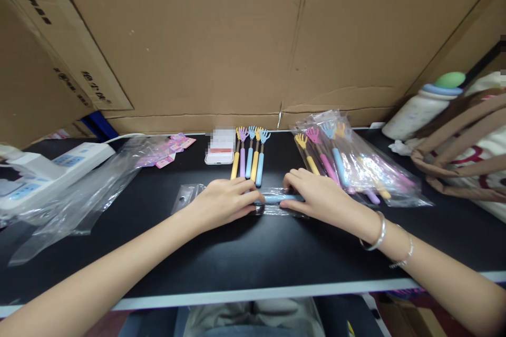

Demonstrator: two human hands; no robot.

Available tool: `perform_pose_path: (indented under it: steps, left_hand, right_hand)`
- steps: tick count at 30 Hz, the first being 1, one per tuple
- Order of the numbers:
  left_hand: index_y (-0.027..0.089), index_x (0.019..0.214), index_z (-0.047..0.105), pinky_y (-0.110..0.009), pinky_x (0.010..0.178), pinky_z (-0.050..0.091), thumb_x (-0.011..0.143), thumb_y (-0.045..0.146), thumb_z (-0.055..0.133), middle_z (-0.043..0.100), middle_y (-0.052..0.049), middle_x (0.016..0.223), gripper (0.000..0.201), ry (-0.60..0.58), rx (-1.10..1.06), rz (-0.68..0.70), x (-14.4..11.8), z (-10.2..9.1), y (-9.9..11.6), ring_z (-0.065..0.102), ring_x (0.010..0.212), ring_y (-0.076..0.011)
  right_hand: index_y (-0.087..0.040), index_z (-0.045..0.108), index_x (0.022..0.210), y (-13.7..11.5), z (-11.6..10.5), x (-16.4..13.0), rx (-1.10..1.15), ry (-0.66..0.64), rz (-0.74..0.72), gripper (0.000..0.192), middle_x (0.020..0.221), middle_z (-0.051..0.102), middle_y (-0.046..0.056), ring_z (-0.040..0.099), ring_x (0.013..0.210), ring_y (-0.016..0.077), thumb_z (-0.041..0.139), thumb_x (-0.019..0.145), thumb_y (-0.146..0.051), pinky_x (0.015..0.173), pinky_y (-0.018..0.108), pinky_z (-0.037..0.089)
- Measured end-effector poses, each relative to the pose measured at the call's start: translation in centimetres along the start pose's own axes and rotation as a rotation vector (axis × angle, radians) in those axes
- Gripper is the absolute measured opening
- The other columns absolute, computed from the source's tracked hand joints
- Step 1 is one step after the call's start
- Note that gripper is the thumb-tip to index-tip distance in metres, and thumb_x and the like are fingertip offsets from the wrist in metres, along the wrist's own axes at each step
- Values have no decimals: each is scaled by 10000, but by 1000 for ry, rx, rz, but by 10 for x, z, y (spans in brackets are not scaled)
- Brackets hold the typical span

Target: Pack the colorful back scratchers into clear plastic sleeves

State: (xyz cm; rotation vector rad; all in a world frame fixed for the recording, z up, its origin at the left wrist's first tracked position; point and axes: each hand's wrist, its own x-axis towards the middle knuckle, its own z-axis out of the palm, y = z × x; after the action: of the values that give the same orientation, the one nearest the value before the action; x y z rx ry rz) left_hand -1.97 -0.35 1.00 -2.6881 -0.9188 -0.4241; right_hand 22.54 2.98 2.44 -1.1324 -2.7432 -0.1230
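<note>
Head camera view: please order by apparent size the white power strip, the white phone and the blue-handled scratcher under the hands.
1. white power strip, though nearer the camera edge
2. white phone
3. blue-handled scratcher, mostly covered, so unsure
</note>
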Motion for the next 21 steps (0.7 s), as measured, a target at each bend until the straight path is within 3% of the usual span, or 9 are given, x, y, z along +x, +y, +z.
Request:
perform_pose_path:
  steps: [21]
  left_hand:
    - [218,917,589,-200,512,353,948,216,420,645,20,868,172,89,96,23,-2,-1,-1,605,686,-105]
  right_hand:
    - [-206,498,821,-3,-2,-1,-20,-18,20,239,815,596,0,578,718,175,644,822,-395,575,269,345]
